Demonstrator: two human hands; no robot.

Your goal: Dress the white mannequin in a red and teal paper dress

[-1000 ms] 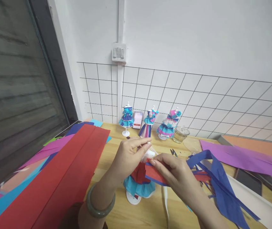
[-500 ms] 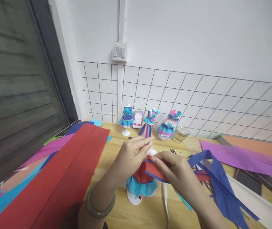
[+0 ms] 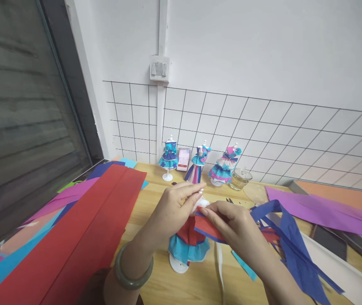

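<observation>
A miniature dress form [image 3: 202,204] with a white bust stands in front of me, wearing a red layer over a light-blue ruffled skirt [image 3: 189,250]. Its round white base [image 3: 178,266] rests on the table. My left hand [image 3: 177,205] is closed around its upper part, thumb and fingers at the neck knob. Pinched between thumb and fingers of my right hand [image 3: 228,218] is a red crepe paper strip [image 3: 206,226] with blue edging, held against the bust's waist. The fingers of my left hand partly hide the bust.
Long red crepe paper [image 3: 95,228] lies on the left over other coloured sheets. Three dressed miniature forms [image 3: 169,154] and a glass cup [image 3: 240,178] stand at the back. Blue strips [image 3: 290,250], a dark phone [image 3: 330,241] and purple paper [image 3: 323,212] are on the right.
Very little differs. The red strip and the dress form's skirt have shifted slightly to the right, and both hands keep their grip.
</observation>
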